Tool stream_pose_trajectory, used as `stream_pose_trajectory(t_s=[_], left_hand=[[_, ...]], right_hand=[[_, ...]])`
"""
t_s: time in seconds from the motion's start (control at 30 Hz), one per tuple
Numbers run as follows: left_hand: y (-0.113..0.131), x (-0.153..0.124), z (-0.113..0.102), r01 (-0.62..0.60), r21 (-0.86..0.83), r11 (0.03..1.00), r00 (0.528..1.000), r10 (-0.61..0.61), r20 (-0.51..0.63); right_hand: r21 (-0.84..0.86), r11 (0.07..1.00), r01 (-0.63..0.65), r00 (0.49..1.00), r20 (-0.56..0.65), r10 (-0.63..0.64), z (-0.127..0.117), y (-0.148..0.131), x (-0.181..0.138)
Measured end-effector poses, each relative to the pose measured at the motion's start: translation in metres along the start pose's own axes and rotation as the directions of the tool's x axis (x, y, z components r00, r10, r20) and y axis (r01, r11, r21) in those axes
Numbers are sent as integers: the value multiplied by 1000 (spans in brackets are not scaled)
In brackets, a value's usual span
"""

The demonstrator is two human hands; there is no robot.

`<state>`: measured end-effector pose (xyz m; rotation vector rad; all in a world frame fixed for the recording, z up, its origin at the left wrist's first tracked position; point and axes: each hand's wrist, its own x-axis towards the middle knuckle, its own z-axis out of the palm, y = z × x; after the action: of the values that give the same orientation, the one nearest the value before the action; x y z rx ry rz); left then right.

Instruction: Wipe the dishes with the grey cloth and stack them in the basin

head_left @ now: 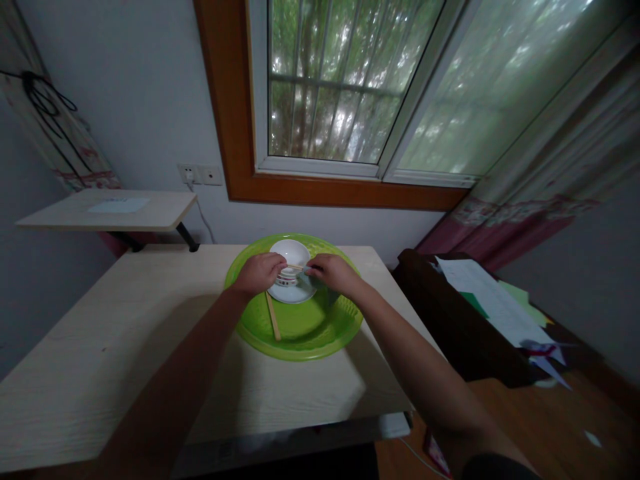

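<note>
A round green plastic basin (305, 350) stands on the table, with my two hands over its far half. My left hand (260, 272) is closed, fingertips pinched on one end of a thin light-coloured stick (294, 267). The stick reaches across towards my right hand (334, 272), which is closed too; a small pale, partly see-through thing at its fingertips is too blurred to name. Below the hands, a small bowl with a dark pattern (286, 282) sits on a white plate (293, 295). Behind it is a white bowl (291, 248). A flat wooden stick (273, 317) leans in the basin under my left hand.
The pale wooden table (150, 333) carries a raised shelf (165, 207) at its back left, with a paper (119, 205) on it. To the right, a dark brown piece of furniture (440, 320) holds papers (480, 293). A window (340, 93) is ahead.
</note>
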<state>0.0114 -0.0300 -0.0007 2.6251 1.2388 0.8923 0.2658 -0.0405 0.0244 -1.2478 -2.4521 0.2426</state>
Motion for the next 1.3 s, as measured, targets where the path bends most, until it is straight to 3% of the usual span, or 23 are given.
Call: stream_pose_trajectory(t_s=[0.37,0.73,1.07,1.2,1.3], left_hand=[[2,1,-3,59,-54,997,998,-61,-34],[-10,2,-3,186,-63,980,966,-194,-168],[-15,1,-1,242,-48,969,949,-247,-198],[-17,2,-2,273,-49,961,942,-277,-189],[-16,3,-1,266,-33,963,949,-268,-165]], right_hand=[[180,983,-23,996,-75,37,-2,-8,7],[247,959,-136,982,-94,163,-7,23,-16],[146,965,-219,969,-82,233,-17,43,-30],[99,948,-301,927,-204,315,-21,52,-34],[159,919,-360,841,-370,394,-25,55,-37]])
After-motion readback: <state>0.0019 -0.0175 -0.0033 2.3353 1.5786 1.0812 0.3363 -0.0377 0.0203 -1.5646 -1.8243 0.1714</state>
